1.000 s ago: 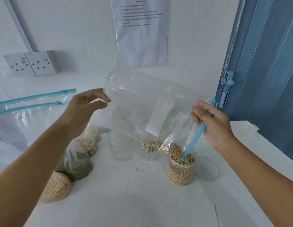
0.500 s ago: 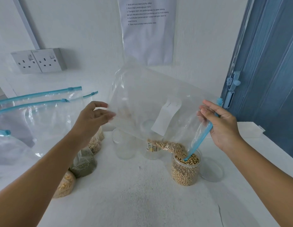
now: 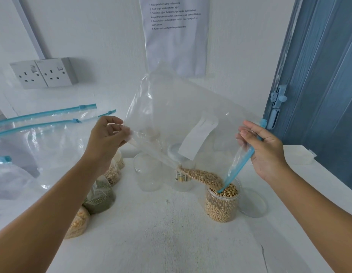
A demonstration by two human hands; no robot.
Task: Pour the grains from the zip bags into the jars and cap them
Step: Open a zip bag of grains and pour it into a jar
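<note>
1. Large clear plastic zip bag with blue zipper strip and white label [image 3: 183, 115]: centre of frame, held tilted above the desk, its open zipper corner dipping into item 2. Pale round grains [image 3: 200, 175] lie gathered in its lower edge, running toward the mouth.

2. Clear round plastic jar of beige grains [image 3: 222, 205]: lower centre-right, upright on the white desk [image 3: 161, 243], uncapped, filled almost to the rim.

3. Clear round lid [image 3: 254, 203]: flat on the desk, just beside item 2 on its right.

4. Left hand [image 3: 106, 138]: centre-left, fingers curled, pinching the bag's closed bottom edge and holding it raised.

5. Right hand [image 3: 263, 148]: centre-right, thumb and fingers pinching the blue zipper strip near the bag's mouth.

6. 2 empty clear jars [image 3: 149, 174]: behind item 2, seen partly through the bag; the right-hand one bears a small label.

7. Further zip bags [image 3: 43, 138]: left of frame, standing against the wall, blue zippers uppermost; green, yellow and pale grains sit in their bottoms by the left forearm.

8. White double wall socket [image 3: 43, 72]: upper left.

9. Printed instruction sheet [image 3: 175, 32]: top centre, on the wall.

10. Blue folding door [image 3: 318, 85]: right edge.
</note>
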